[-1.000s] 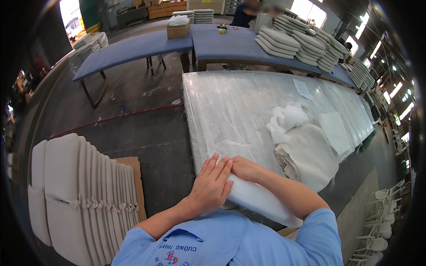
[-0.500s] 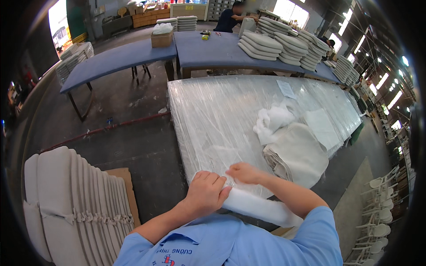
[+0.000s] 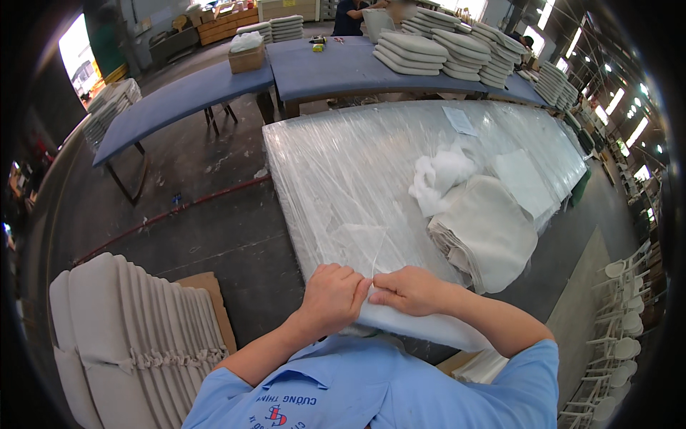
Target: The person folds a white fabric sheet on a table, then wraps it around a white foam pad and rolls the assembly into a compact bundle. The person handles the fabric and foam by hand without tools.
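Note:
A thick piece of soft white padding (image 3: 436, 325) lies against my body, over the near edge of the plastic-wrapped slab. My left hand (image 3: 332, 294) is closed at its upper left end, thumb toward the right. Right beside it, my right hand (image 3: 409, 289) pinches at the padding's top edge, and the two hands almost touch. A thin pale line rises from between them; whether it is a thread or a fold of the plastic I cannot tell. Beyond my right hand, a pile of off-white fabric pieces (image 3: 493, 236) lies next to a fluffy clump of white wadding (image 3: 444, 175).
The plastic-wrapped slab (image 3: 336, 171) spans the middle. Pale cushions (image 3: 136, 322) stand in a row at lower left. Blue-topped tables (image 3: 321, 68) hold stacked cushions (image 3: 407, 53); a person (image 3: 349, 18) is behind them. White chairs (image 3: 622, 325) line the right side.
My right hand has come down to meet my left hand, pinching right beside it. The view has shifted slightly, and the person at the back has bent lower over a cushion.

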{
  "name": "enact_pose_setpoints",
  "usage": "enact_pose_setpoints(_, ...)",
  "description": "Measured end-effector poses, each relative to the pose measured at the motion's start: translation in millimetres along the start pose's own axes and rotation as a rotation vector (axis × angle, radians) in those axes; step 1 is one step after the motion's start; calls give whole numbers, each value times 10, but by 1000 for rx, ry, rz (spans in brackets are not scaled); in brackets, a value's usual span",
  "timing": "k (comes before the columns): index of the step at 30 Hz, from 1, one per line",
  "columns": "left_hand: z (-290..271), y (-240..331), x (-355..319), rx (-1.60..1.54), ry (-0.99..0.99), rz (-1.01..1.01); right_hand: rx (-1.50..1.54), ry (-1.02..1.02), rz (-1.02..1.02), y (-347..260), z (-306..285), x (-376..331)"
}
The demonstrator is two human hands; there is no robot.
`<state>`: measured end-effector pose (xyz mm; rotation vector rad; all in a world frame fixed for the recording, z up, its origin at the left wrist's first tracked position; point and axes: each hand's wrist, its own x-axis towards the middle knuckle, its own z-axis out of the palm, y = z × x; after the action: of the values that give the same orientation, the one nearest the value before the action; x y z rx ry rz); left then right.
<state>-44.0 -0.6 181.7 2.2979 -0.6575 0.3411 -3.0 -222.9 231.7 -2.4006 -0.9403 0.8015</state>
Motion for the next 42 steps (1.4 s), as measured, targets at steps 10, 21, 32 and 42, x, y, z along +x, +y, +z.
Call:
enact_pose_setpoints(10, -2, -21, -19, -65, -5, -77, 446, -194, 260, 215, 23, 311)
enact_pose_setpoints(21, -19, -3, -12, -154, -28, -148, 256, -28, 261, 614, 55, 402)
enact_pose_setpoints(32, -18, -53, -11, -405, 95, -208, 324, -14, -10, -46, 72, 503)
enact_pose_setpoints(42, -124, 68, -48, 103, 51, -36, -82, -38, 261, 748, 217, 405)
